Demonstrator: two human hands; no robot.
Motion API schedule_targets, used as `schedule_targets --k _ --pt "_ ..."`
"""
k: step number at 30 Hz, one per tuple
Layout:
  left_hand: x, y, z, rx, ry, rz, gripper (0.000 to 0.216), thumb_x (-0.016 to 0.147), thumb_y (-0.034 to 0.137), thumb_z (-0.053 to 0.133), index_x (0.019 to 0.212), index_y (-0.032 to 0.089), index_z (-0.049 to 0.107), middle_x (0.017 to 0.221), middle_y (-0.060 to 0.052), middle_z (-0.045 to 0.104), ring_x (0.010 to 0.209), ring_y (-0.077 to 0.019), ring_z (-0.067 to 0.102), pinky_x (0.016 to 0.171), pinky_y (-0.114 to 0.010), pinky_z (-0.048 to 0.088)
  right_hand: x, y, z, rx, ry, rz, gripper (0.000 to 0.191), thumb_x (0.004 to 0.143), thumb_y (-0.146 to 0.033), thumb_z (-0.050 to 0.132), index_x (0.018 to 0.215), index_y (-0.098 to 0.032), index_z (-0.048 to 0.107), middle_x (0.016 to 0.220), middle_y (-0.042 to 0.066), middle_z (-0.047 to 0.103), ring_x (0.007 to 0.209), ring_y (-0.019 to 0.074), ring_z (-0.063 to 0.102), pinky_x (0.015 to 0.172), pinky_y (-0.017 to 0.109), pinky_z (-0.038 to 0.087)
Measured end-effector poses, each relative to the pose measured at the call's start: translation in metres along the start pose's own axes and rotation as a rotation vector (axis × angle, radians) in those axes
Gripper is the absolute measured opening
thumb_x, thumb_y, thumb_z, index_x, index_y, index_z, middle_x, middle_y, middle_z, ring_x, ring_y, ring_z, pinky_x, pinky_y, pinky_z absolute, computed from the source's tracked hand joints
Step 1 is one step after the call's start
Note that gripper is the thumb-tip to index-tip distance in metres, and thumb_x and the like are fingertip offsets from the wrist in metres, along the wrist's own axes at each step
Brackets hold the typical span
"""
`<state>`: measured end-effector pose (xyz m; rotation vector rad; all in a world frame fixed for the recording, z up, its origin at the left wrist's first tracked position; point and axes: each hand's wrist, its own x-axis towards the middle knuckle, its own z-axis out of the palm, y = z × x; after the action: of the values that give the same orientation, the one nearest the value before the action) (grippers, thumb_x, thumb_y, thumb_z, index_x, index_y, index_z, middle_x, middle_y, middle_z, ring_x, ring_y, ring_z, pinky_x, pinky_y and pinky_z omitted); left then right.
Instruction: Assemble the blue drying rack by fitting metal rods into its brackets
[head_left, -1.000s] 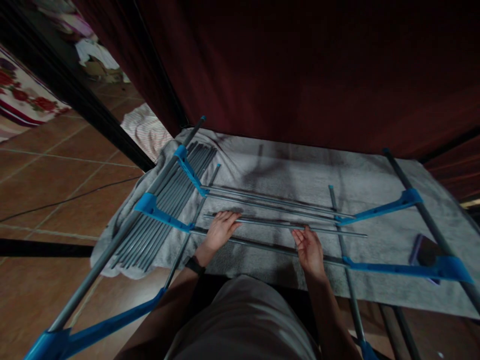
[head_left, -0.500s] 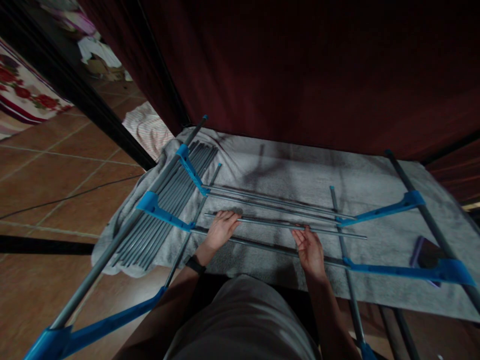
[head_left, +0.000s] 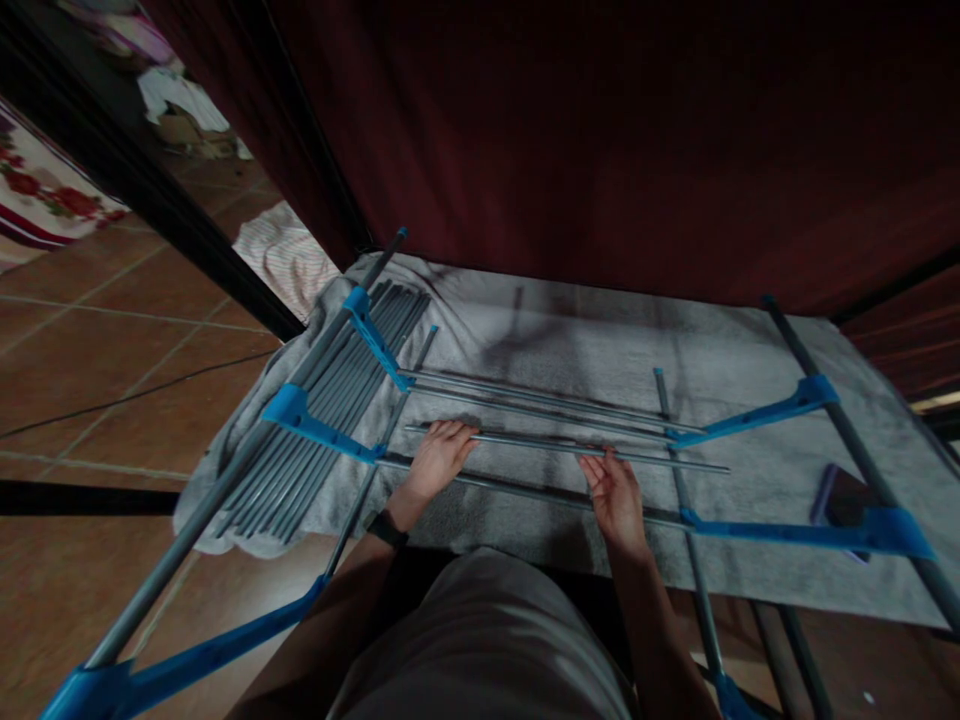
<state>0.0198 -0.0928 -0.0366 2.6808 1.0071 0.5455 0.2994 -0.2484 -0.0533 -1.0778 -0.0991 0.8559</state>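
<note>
Both of my hands grip one thin grey metal tube [head_left: 529,442], held level across the middle of a rack frame. My left hand [head_left: 442,458] wraps over it near its left end, and a dark band circles that wrist. My right hand [head_left: 611,485] pinches it from below with the fingertips, right of the middle. Just beyond lie thin rods [head_left: 540,402] running between blue plastic brackets [head_left: 379,340]. A thicker crossbar [head_left: 517,487] passes behind my hands, joining the lower blue brackets [head_left: 802,535].
A bundle of several grey tubes [head_left: 322,430] lies at the left on a grey blanket [head_left: 585,335]. At the right rests a dark phone-like object [head_left: 846,500], partly behind a bracket. A dark red curtain [head_left: 562,150] hangs behind. Tiled floor [head_left: 112,370] shows at left.
The whole view has shifted slightly, so things sit a little further left. Both hands keep their hold on the tube, with hardly any movement relative to the frame.
</note>
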Motion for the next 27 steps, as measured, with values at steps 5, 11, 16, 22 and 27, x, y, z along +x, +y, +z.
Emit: schedule_targets --k 5,11,16,22,27 --pt "-0.0001 -0.0022 0.0013 -0.024 -0.011 -0.011 0.026 0.106 0.035 0.049 0.118 0.022 0.068 0.108 -0.008 0.075 0.104 -0.0257 0.067 0.091 -0.042 0.048 0.0016 0.0016 -0.0017 0.004 0.003 0.001 0.026 0.08 -0.033 0.084 0.077 -0.024 0.059 0.085 -0.003 0.071 0.084 0.0158 0.073 0.11 0.048 0.054" --pt "-0.0006 -0.0052 0.004 -0.038 -0.016 -0.004 0.022 0.105 0.033 0.05 0.111 0.022 0.069 0.104 -0.008 0.074 0.101 -0.0256 0.067 0.091 -0.042 0.049 0.0009 0.0019 -0.0014 0.003 -0.011 -0.002 0.028 0.079 -0.033 0.084 0.076 -0.025 0.058 0.084 -0.004 0.07 0.087 0.0157 0.074 0.113 0.047 0.053" --pt "-0.0008 -0.0045 0.003 -0.022 -0.018 0.006 0.023 0.106 0.032 0.047 0.11 0.022 0.068 0.103 -0.007 0.074 0.099 -0.0252 0.066 0.09 -0.041 0.048 0.0003 0.0021 -0.0009 0.013 -0.019 -0.007 0.028 0.078 -0.033 0.085 0.077 -0.025 0.058 0.084 -0.004 0.07 0.087 0.0163 0.074 0.113 0.049 0.052" --pt "0.0 -0.0059 0.0048 0.009 0.002 0.011 0.028 0.106 0.034 0.045 0.11 0.021 0.069 0.102 -0.009 0.074 0.098 -0.0265 0.066 0.088 -0.042 0.048 -0.0018 0.0001 0.0017 0.02 -0.026 -0.003 0.03 0.078 -0.034 0.086 0.077 -0.025 0.057 0.09 -0.003 0.071 0.092 0.0166 0.074 0.111 0.047 0.054" --pt "0.001 -0.0063 0.0043 -0.005 0.004 0.02 0.029 0.106 0.033 0.044 0.113 0.022 0.07 0.106 -0.008 0.075 0.101 -0.026 0.067 0.092 -0.043 0.048 -0.0009 0.0006 0.0017 -0.001 -0.026 -0.011 0.032 0.08 -0.038 0.084 0.077 -0.026 0.055 0.082 -0.004 0.068 0.088 0.0168 0.074 0.111 0.047 0.054"
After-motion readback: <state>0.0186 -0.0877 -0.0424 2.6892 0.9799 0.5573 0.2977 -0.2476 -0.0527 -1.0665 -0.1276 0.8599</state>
